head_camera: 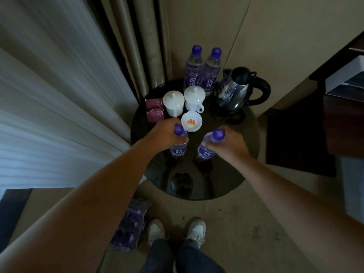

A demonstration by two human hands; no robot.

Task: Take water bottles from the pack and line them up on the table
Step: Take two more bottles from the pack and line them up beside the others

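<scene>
Round, dark and glossy, the table [226, 174] stands in a dim corner between pale curtains and a beige wall, carrying an electric kettle [235, 91], 2 lidded white cups [184, 101], a white dish with an orange logo [191, 121] and dark red sachets [154, 111]. At the far edge 2 purple-capped water bottles [201, 70] stand upright, touching side by side. Step in hand, as judged: placement of 2 further bottles. The left hand [166, 135] has its grip closed around the shoulder of the left bottle [178, 148]; the right hand [229, 143] is closed likewise around the right bottle [206, 149], which tilts slightly. Both bottles are near the table's middle, well apart from the far pair. Whether their bases touch the surface cannot be told, since reflections in the gloss obscure the contact. The next move would call for setting both upright, in line with each other or with the far pair, then releasing. On the floor by the person's shoes [176, 230], the shrink-wrapped pack [131, 225] is partly hidden by the left forearm, and its remaining count is unreadable.
</scene>
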